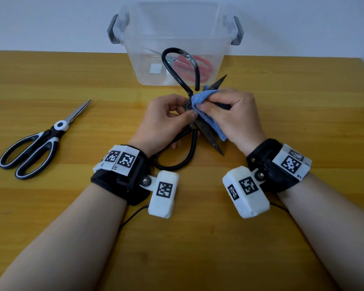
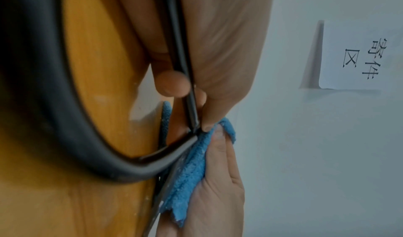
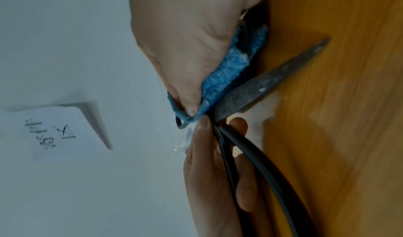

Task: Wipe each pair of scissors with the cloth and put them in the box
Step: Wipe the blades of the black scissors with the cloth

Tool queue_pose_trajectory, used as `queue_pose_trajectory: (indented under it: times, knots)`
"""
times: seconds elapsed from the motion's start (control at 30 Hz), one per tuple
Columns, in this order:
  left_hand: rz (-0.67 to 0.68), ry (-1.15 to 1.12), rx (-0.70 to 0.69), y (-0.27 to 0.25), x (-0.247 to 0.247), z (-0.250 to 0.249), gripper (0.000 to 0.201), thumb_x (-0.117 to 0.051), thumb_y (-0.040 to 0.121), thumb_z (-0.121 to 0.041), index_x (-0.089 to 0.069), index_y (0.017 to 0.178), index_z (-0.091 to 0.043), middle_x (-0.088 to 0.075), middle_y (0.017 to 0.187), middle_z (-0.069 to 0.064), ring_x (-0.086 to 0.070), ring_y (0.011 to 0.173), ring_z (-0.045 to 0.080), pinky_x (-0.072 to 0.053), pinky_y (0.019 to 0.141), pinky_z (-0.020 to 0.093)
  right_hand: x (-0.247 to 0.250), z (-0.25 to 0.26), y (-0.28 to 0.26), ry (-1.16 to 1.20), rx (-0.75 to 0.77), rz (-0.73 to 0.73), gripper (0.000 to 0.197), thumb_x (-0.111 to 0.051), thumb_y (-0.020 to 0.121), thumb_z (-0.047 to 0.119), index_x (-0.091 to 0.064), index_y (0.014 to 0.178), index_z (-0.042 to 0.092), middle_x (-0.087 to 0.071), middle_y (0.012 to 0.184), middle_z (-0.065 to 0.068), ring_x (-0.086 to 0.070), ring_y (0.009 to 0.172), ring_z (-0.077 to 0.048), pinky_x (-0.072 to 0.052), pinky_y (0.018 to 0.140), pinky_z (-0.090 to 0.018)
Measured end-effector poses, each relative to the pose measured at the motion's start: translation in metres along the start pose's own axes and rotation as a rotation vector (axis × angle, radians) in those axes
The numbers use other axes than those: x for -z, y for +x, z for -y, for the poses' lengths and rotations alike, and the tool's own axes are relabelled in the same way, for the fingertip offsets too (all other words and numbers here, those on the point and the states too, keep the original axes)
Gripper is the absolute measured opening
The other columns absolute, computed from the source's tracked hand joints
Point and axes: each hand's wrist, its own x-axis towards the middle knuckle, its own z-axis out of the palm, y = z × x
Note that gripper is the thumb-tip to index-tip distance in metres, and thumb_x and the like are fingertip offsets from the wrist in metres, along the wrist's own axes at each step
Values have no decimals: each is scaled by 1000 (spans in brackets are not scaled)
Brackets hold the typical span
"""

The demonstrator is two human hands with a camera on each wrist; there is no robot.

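Large black scissors (image 1: 207, 132) with wide loop handles are spread open above the table. My left hand (image 1: 186, 110) pinches them at the pivot, thumb on top. My right hand (image 1: 210, 101) grips a blue cloth (image 1: 200, 97) folded over one blade beside the pivot. In the left wrist view the black handle loop (image 2: 65, 120) curves past the cloth (image 2: 191, 171). The right wrist view shows the dull grey blade (image 3: 261, 83) sticking out past the cloth (image 3: 224, 71). Black-and-white scissors (image 1: 60, 125) lie closed on the table at the left. The clear box (image 1: 225, 38) stands behind, lidless, with red-handled scissors (image 1: 200, 69) inside.
The wooden table (image 1: 303, 101) ends at a pale wall just behind the box. The box has grey latches (image 1: 111, 32) at both ends. A paper sign (image 2: 359, 59) hangs on the wall. Thin black cables trail from both wrist cameras.
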Motion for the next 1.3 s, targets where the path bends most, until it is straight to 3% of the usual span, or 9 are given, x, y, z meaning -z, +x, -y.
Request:
queue_pose_trajectory:
  times: [0.17,0.37,0.6,0.77,0.83,0.97,1.03,1.2,1.3]
  knots:
    - [18,-1,15,-1,-1,-3,6,-71,98,-19,-68,102,-16,-63,79,0,-64,55,52,-40,31,28,7,-5,3,41,-30,-231,4,-75,89,13,-79,90,15,-71,79,-1,-64,74,-8,-51,69,-24]
    - [21,12,22,0,1,-2,12,-68,98,-14,-69,110,-11,-60,78,0,-51,35,17,-37,32,23,2,1,-2,17,35,56,13,-80,85,14,-79,98,19,-75,88,-9,-70,85,-22,-57,74,-35]
    - [26,-6,26,-1,-2,-2,7,-69,99,-20,-67,101,-14,-62,79,3,-64,55,53,-37,31,25,9,-6,3,65,-16,-256,3,-77,87,11,-80,88,10,-73,80,-3,-69,77,-16,-56,71,-34]
    - [18,6,41,1,0,-2,12,-69,98,-15,-71,109,-12,-61,73,0,-50,34,20,-34,31,23,4,-1,-2,60,62,98,13,-80,84,7,-78,94,14,-69,80,2,-65,77,-8,-49,69,-21]
    - [26,12,38,0,0,-2,10,-68,98,-14,-70,107,-10,-62,72,0,-50,33,19,-34,31,23,4,-4,0,11,46,20,8,-80,85,11,-80,92,15,-69,78,2,-64,75,-8,-49,67,-24]
    - [31,-8,27,0,-2,-2,9,-69,99,-19,-66,101,-10,-65,87,22,-63,50,48,-37,32,24,12,-12,5,-47,21,-276,4,-76,87,15,-79,84,15,-67,74,3,-60,72,-7,-47,67,-24]
    - [11,-20,31,1,-2,0,10,-68,100,-18,-64,99,-10,-66,89,25,-59,43,40,-35,31,23,13,-12,5,-36,19,-345,3,-77,85,13,-79,83,11,-66,76,-7,-61,73,-18,-50,65,-31]
    - [-13,-1,44,3,-1,1,12,-67,100,-13,-64,105,-3,-59,77,0,-48,31,17,-33,29,23,3,-3,-3,13,89,61,14,-81,82,9,-80,96,11,-72,90,-14,-68,87,-26,-56,75,-35]
    - [15,8,25,0,-1,0,11,-66,100,-11,-64,106,-2,-60,77,2,-49,31,20,-34,29,23,1,-2,0,-1,48,-7,8,-80,85,14,-81,93,12,-73,86,-7,-69,81,-19,-55,69,-35]
